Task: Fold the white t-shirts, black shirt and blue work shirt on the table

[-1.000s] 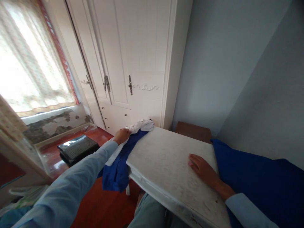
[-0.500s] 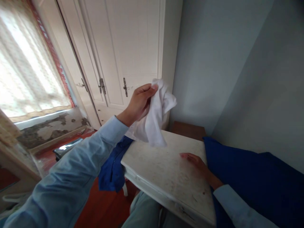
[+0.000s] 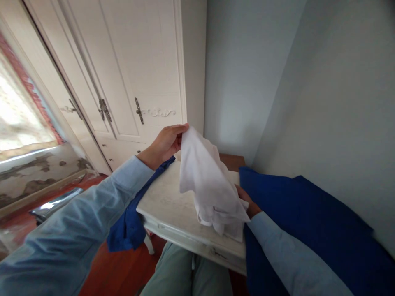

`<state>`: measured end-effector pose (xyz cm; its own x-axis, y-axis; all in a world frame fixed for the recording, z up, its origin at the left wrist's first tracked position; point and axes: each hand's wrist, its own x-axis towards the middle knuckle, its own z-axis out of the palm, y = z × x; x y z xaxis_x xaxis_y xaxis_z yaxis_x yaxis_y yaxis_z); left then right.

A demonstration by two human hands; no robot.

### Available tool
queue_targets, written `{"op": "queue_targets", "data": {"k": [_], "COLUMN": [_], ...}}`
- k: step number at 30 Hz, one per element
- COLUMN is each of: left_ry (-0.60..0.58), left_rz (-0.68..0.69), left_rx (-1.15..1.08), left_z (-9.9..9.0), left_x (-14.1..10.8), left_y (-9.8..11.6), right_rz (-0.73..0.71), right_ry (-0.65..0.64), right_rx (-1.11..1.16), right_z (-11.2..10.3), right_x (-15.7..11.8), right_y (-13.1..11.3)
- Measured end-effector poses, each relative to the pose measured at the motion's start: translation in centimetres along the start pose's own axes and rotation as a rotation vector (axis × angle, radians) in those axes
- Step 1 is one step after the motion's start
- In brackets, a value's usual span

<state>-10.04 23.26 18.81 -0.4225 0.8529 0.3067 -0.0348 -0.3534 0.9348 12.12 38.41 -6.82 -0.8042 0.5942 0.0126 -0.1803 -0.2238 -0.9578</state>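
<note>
A white cloth [image 3: 206, 176] hangs stretched in loose folds above a small white table [image 3: 166, 201]. My left hand [image 3: 168, 142] pinches its upper left corner between thumb and fingers, raised over the table's far side. Lower and to the right, my right hand [image 3: 248, 201] is at the cloth's right edge; most of its fingers are hidden behind the fabric, so its grip does not show. The lower end of the cloth bunches on or just over the tabletop.
Blue fabric [image 3: 286, 205] spreads along the table's right side, and a blue garment [image 3: 128, 226] hangs at its left. A white wardrobe [image 3: 148, 70] stands behind, with a brown box-like piece [image 3: 231, 161] beside it. A shiny dark object [image 3: 57, 203] lies on the red floor [image 3: 108, 263].
The white cloth has gone from bunched in my left hand to spread down toward the right. My right hand has moved from the bare tabletop to the cloth's edge. The view has turned right.
</note>
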Motion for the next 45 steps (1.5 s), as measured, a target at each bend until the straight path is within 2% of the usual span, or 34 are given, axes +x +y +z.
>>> {"op": "queue_targets", "data": {"k": [2,4,6,7,8,10,12,15,17,20,22,24,26,30,32,34,36,38,40,41,43,45], "left_ry": [0.074,0.182,0.244,0.241,0.220,0.149,0.011,-0.167,-0.160,-0.044,-0.007,-0.036,-0.116,-0.207,-0.187,-0.097,0.095,0.359,0.585,0.647,0.653,0.565], "left_rz": [0.048,0.076,-0.032,-0.147,-0.245,-0.342,-0.462,-0.625,-0.587,-0.358,-0.227,-0.168,-0.140,-0.090,-0.110,-0.123,-0.130,-0.127,-0.070,-0.015,0.113,0.227], "left_rx": [-0.009,0.003,0.100,0.167,0.235,0.374,0.479,0.564,0.618,0.790,0.925,1.025,1.123,1.257,1.170,0.960,0.685,0.439,0.267,0.208,0.141,0.120], "left_z": [-0.9,-2.7,-5.2,-6.6,-8.1,-10.9,-12.9,-14.2,-14.0,-13.2,-12.4,-11.4,-10.2,-7.3,-6.4,-6.2,-6.6,-7.0,-6.8,-6.3,-4.7,-2.4], "left_x": [-2.0,-5.1,-8.7,-10.6,-12.4,-15.3,-17.4,-18.6,-18.2,-16.1,-14.2,-12.1,-10.4,-8.1,-7.6,-7.3,-7.0,-6.7,-6.5,-6.5,-6.8,-7.4], "left_y": [-0.4,-1.9,-4.7,-6.5,-8.5,-12.4,-15.6,-18.2,-18.4,-18.0,-18.1,-18.9,-20.0,-22.3,-23.1,-23.7,-23.9,-23.7,-22.8,-22.2,-20.4,-18.4], "right_rz": [-0.023,-0.083,-0.159,-0.177,-0.173,-0.102,0.010,0.192,0.266,0.261,0.241,0.243,0.265,0.277,0.238,0.161,0.065,-0.013,-0.060,-0.079,-0.106,-0.095], "right_ry": [0.111,0.205,0.253,0.247,0.211,0.056,-0.122,-0.263,-0.273,-0.228,-0.216,-0.217,-0.205,-0.146,-0.071,0.033,0.146,0.231,0.250,0.239,0.197,0.132], "right_rx": [0.114,0.199,0.230,0.227,0.210,0.131,0.013,-0.130,-0.169,-0.152,-0.150,-0.162,-0.169,-0.171,-0.163,-0.130,-0.076,-0.020,0.016,0.023,0.019,0.002], "right_z": [0.0,-0.2,-0.7,-1.1,-1.5,-2.2,-2.6,-2.6,-2.4,-2.4,-2.7,-2.9,-3.0,-2.4,-1.9,-1.4,-1.0,-0.8,-0.7,-0.6,-0.4,-0.1], "right_x": [0.3,0.4,0.3,0.1,-0.2,-0.7,-1.2,-1.7,-1.8,-1.9,-1.8,-1.6,-1.5,-1.3,-1.2,-0.9,-0.5,-0.1,0.1,0.1,-0.2,-0.5], "right_y": [-0.6,-1.3,-2.0,-2.2,-2.4,-2.5,-2.4,-2.2,-2.2,-2.2,-1.9,-1.4,-0.8,-0.4,-0.6,-1.0,-1.3,-1.4,-1.4,-1.4,-1.3,-1.4]}}
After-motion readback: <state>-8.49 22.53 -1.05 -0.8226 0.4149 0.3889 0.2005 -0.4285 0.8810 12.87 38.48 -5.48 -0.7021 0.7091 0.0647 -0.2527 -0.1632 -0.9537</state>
